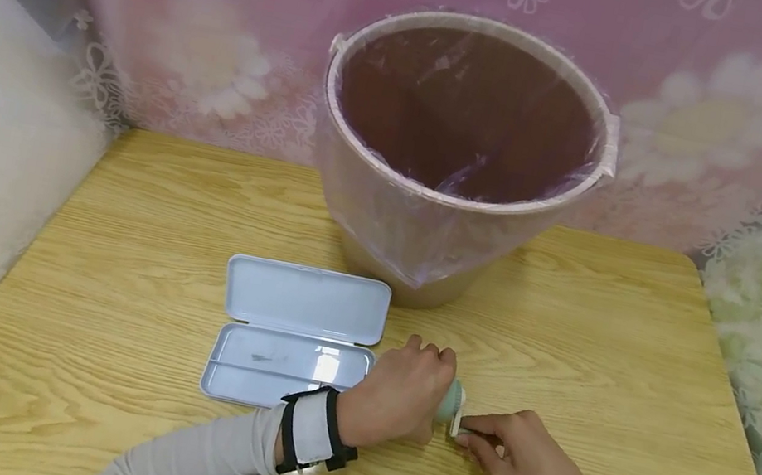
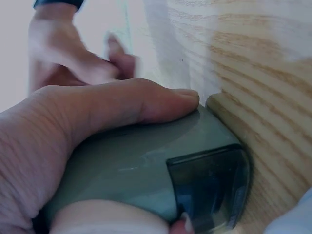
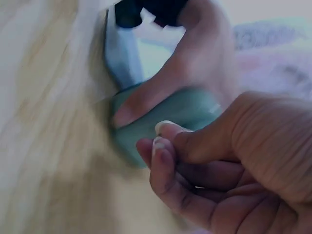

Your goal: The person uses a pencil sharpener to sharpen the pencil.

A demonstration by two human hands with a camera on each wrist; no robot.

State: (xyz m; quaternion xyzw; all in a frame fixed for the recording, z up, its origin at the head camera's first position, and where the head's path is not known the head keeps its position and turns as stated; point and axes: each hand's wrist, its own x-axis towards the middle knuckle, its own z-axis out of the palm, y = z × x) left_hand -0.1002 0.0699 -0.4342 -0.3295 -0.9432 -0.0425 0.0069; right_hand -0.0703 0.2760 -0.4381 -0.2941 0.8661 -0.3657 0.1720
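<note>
A green desktop pencil sharpener (image 1: pixel 449 403) lies on the table, mostly hidden under my left hand (image 1: pixel 400 392) in the head view. In the left wrist view, the left thumb presses along the body, beside a dark see-through window (image 2: pixel 209 183). My right hand (image 1: pixel 531 469) is at the sharpener's right end, pinching the small handle of its white crank (image 1: pixel 457 422) between thumb and fingers. From the right wrist, the right fingertips (image 3: pixel 163 141) overlap the green body and hide the handle.
Left of the sharpener, a light blue pencil case (image 1: pixel 306 301) lies with its lid folded back; the left forearm reaches past its lower corner. Behind stands a large bucket (image 1: pixel 419 235) lined with a clear plastic bag. Flowered cloth hangs around the wooden table (image 1: pixel 147 232).
</note>
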